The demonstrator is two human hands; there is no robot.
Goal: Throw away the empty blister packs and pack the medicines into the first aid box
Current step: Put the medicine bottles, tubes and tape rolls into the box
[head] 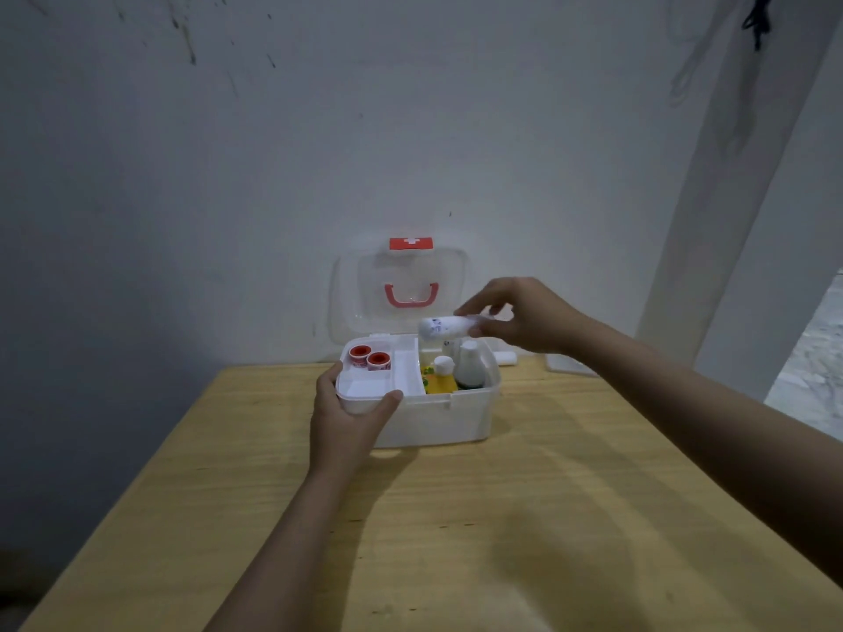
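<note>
A white first aid box (449,421) stands open on the wooden table (524,517), its clear lid (401,289) with a red handle leaning back against the wall. My left hand (349,417) grips the white inner tray (365,385) at the box's left side; two red-and-white tape rolls (369,356) lie in the tray. My right hand (515,314) holds a white tube-shaped container (442,327) sideways above the box's right half. Below it, inside the box, stand a yellow bottle (441,376) and a white bottle (470,364).
A small white object (507,358) lies on the table behind the box on the right, and a flat pale item (565,364) sits further right under my forearm. The wall is close behind. A white pillar (730,198) rises at the right.
</note>
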